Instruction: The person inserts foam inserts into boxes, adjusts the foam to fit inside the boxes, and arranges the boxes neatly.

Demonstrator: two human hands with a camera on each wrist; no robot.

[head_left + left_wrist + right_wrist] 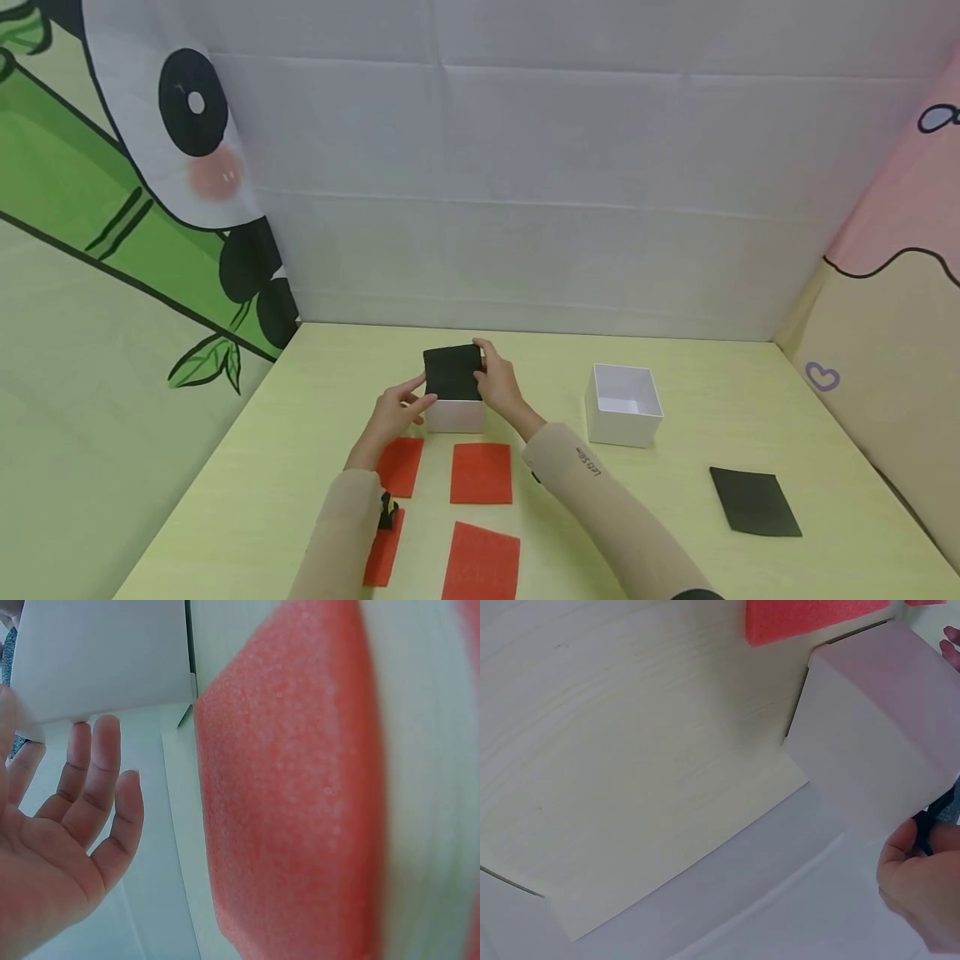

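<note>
We find the right hand (498, 385) at the far right corner of a black foam sheet (453, 372), fingers curled over its edge and pinching it. The sheet lies across the top of a white box (455, 413), tilted a little, covering the opening. In the right wrist view the thumb of that hand (922, 896) shows against the box wall (870, 742), with a sliver of black at the fingertips.

The left hand (393, 412) sits at the near left corner of the same box, fingers straight, tips touching the sheet's edge and the box wall. The left wrist view shows the palm (60, 847) spread and relaxed, holding nothing, the white box (97, 656) just past the fingertips.

Nearer us than the hands, four red foam sheets lie flat on the bench (300, 417): one (401, 465) under the left wrist, one (482, 472) between the forearms, one (482, 562) closer in, one (384, 550) partly hidden by the left sleeve.

Out to the right of the right hand stands a second white box (625, 404), open and upright. Further right and nearer, well apart from it, a loose black sheet (753, 501) lies flat on the bench.
</note>
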